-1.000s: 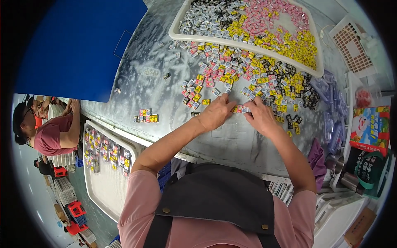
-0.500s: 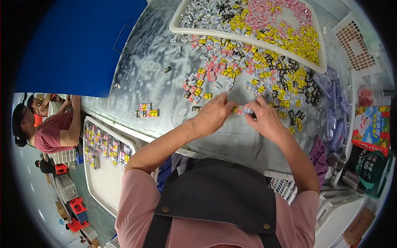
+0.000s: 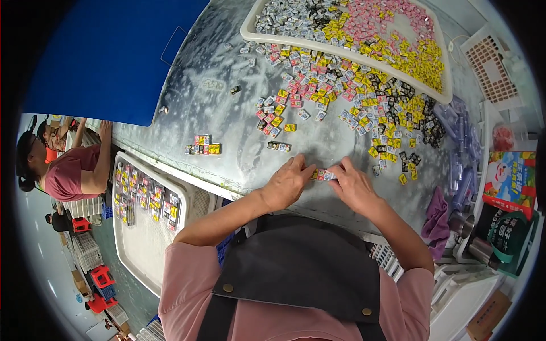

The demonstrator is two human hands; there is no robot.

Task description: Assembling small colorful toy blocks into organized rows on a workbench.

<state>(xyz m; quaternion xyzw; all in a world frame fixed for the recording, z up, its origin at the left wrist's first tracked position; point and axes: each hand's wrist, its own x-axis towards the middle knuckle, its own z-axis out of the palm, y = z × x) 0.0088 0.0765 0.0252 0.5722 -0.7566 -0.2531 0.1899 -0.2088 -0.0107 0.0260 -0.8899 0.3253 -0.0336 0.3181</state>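
Observation:
My left hand (image 3: 287, 184) and my right hand (image 3: 352, 184) meet at the near edge of a grey worktable (image 3: 227, 113), pinching between them a short row of small wrapped pieces (image 3: 324, 175), yellow, pink and white. Just beyond the hands lie a small pair of pieces (image 3: 279, 146) and a lined-up row of pieces (image 3: 203, 149) further left. A loose heap of pink, yellow, black and silver pieces (image 3: 352, 102) spreads across the table ahead. The fingertips hide part of the held row.
A white tray (image 3: 443, 94) full of the same pieces sits at the far side. Another white tray (image 3: 142, 250) with sorted rows stands low at my left. A blue board (image 3: 108, 57) lies far left. Boxes, plastic bags and a purple cloth (image 3: 437, 219) crowd the right. Another person (image 3: 71, 170) works at left.
My hands stay together on the short row of pieces at the table's near edge; the view has shifted slightly, and the hands sit a little lower in it.

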